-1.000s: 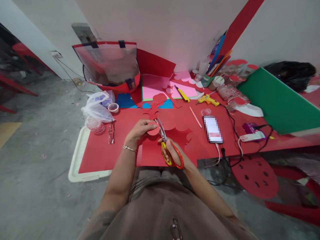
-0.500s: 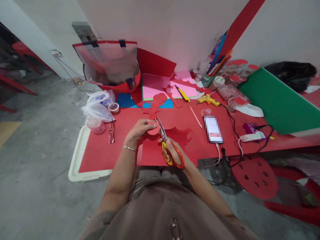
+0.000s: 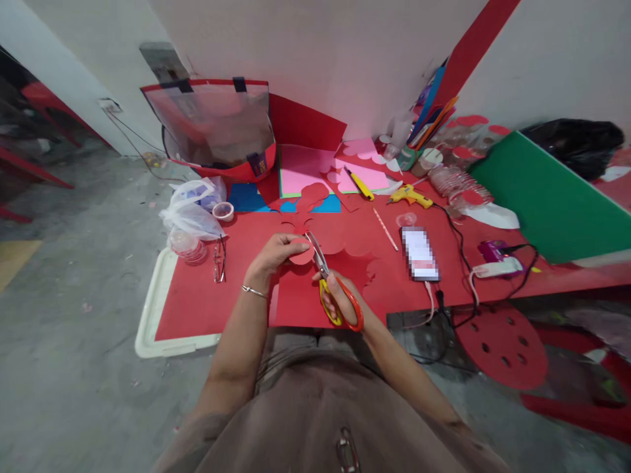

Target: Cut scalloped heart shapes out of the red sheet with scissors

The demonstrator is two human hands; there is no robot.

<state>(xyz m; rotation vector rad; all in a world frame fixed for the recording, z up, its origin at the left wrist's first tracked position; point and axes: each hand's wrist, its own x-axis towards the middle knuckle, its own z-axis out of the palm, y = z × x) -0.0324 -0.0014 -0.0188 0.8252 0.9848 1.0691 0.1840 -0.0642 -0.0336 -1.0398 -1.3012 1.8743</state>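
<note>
Between thumb and fingers, my left hand [image 3: 277, 253] pinches a red paper circle [image 3: 302, 255]. My right hand [image 3: 340, 295] is wrapped round scissors [image 3: 352, 314] with orange and yellow handles. Their blades stand a little apart at the circle's right edge, pointing away from me. Just beyond the blades lie red paper offcuts and a stack of red paper circles [image 3: 314, 194]. Under my hands is a red paper sheet [image 3: 340, 279] with scalloped cut edges. Whether the blades touch the circle's edge I cannot tell.
At right lie a phone [image 3: 420, 255] on a cable, a yellow glue gun [image 3: 410, 196] and a yellow cutter knife [image 3: 359, 184]. Eyeglasses [image 3: 219, 259], a plastic bag [image 3: 192, 210] and a small cup [image 3: 223, 211] are at left. A green board [image 3: 547, 197] leans at far right.
Both hands keep nearly the same place, with the circle and scissors still held. The view has shifted very slightly; nothing on the table has visibly moved.
</note>
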